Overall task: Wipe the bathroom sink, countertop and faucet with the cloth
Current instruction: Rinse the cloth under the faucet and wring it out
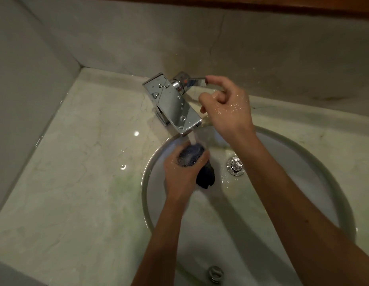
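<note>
We see bare marble countertop (72, 162) at left, then the left hand (180, 172) fisted around the dark cloth (193, 156) over the sink (145, 182), under the chrome faucet (172, 102) (water running). Further right, the right hand (228, 108) pinches the faucet lever (197, 81) by fingertip.

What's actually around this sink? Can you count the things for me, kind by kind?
Faucet: 1
Faucet handle: 1
Dark cloth: 1
Sink: 1
Metal drain fittings: 2, a drain plug and an overflow opening
Hands: 2, the left hand gripping the cloth, the right hand on the handle
Total: 8
</note>
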